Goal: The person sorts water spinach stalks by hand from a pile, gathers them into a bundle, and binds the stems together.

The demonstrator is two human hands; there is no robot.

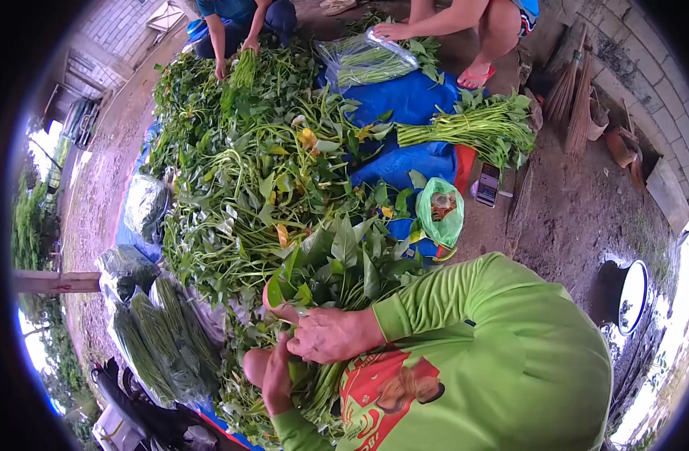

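Note:
A leafy bundle of water spinach [352, 263] rests across my lap, leaves up and stems [326, 387] running down under my forearm. My right hand [333, 334], in a green sleeve, is closed at the bundle, its fingertips curled beside a bright leaf [284, 276]. Just below, my left hand [275, 379] is closed against the stems, its thumb reaching up to the right hand. Part of its fingers is hidden. Around both hands spreads a big pile of loose water spinach [239, 188].
Two people crouch at the far side; one hand [250, 45] holds greens, another [390, 31] touches a plastic bag of stems [367, 60]. A tied bundle [472, 131] lies on the blue tarp [397, 98], near a green bag [440, 212] and phone [487, 184]. Filled bags [164, 338] lie left.

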